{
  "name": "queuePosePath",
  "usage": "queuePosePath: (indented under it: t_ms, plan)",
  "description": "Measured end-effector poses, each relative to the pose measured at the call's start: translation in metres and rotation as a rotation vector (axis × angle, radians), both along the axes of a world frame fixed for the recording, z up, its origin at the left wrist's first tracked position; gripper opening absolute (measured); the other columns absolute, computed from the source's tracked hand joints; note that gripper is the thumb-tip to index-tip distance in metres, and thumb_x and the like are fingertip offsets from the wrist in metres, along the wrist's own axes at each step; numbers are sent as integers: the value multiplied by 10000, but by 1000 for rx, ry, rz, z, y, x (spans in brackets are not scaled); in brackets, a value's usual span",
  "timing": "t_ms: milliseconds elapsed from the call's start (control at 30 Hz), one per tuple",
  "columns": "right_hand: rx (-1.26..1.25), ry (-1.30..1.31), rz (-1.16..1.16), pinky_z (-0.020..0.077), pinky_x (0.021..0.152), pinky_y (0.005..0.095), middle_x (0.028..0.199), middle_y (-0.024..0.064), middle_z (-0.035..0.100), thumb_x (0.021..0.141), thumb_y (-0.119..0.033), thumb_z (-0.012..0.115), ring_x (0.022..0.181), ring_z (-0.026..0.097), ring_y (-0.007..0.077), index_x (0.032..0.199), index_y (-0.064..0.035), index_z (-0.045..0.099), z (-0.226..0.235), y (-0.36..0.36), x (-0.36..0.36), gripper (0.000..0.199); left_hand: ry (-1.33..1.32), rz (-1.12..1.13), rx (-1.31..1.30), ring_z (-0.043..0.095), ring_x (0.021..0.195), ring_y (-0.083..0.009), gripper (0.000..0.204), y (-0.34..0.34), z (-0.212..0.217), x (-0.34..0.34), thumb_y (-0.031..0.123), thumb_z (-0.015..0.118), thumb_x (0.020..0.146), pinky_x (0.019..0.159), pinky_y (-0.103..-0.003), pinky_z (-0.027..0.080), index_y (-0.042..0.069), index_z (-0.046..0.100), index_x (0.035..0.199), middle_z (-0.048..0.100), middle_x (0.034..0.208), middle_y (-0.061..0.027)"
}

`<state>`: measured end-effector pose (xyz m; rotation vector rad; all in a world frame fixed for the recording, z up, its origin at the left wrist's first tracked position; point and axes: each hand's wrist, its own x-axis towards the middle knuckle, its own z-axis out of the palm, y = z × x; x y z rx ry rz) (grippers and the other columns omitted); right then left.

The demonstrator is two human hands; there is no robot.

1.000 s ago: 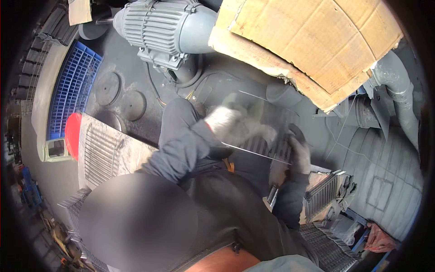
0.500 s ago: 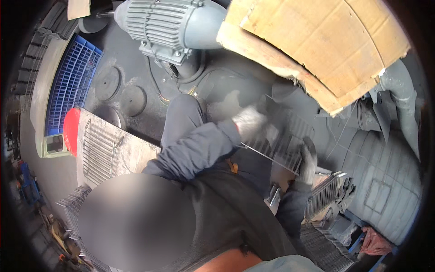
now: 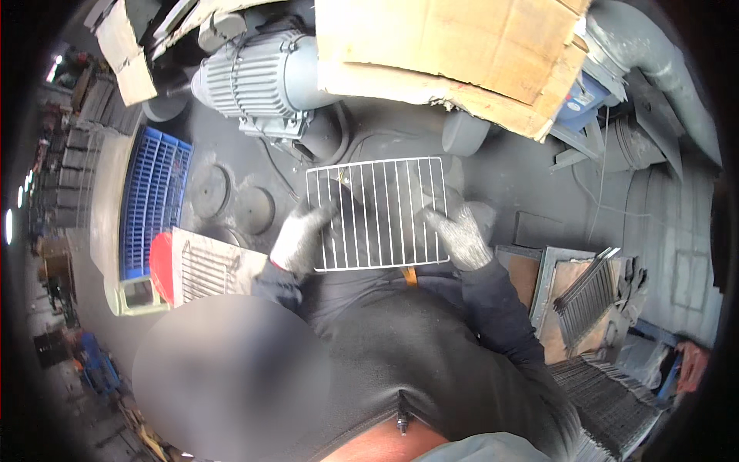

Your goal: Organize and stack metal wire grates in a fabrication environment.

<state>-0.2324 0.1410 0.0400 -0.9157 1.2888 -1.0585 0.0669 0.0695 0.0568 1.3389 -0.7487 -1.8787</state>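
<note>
Rectangular rack of thin silvery wire (image 3: 379, 215), parallel bars inside a slim frame, held in front of the worker's torso, over the lap. Left hand in a grey-white knit glove (image 3: 302, 239): fingers bent around the rack's left side, gripping it. Right hand, gloved alike (image 3: 462, 233): grips the right side, thumb over the bars; I cannot make out the fingertips behind, somewhat blurred. Beyond the rack, as I see it: grey finned electric motor (image 3: 250, 73) and, to its right, a tan cardboard sheet (image 3: 454, 42). Blue plastic lattice crate (image 3: 156, 204) at the worker's left.
</note>
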Motion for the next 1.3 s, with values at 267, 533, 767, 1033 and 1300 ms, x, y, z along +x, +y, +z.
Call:
queuePosePath:
  t_ms: [267,533,767,1033,1300]
  plan:
    - [-43,94,-82,566,882,322,1066,80,713,989,-53,714,985,670,145,1207,15,623,-6,61,-22,246,7,-116,-221,684,809,-146,232,50,4,-19,20,707,993,727,-287,564,36,618,1207,691,968,-39]
    - [-150,164,-279,560,917,321,1060,69,733,960,-2,751,983,694,156,1168,-13,645,48,86,-25,233,-16,-203,-451,600,951,-120,291,64,40,-41,-79,737,931,910,-290,517,32,568,1141,622,1029,-34]
    - [-252,141,-462,563,926,323,1098,51,748,965,-1,763,999,696,152,1195,-20,678,30,101,-29,246,-169,-217,-660,652,961,-124,260,75,39,-57,-58,737,953,881,-281,540,16,659,1190,720,1076,-52]
    - [-343,177,-742,561,938,336,1092,58,740,939,31,785,1011,689,171,1232,-12,681,35,125,-60,314,-178,-267,-664,654,1037,-149,327,79,36,-85,-54,716,964,923,-297,541,-8,625,1275,707,1145,-82]
    - [-278,1486,-1421,545,978,452,1130,114,717,920,-41,797,1086,676,298,1211,-32,716,18,252,-200,302,-110,-369,-511,638,1066,-160,258,81,17,-79,-15,699,990,983,-306,515,-13,631,1239,683,1164,-81]
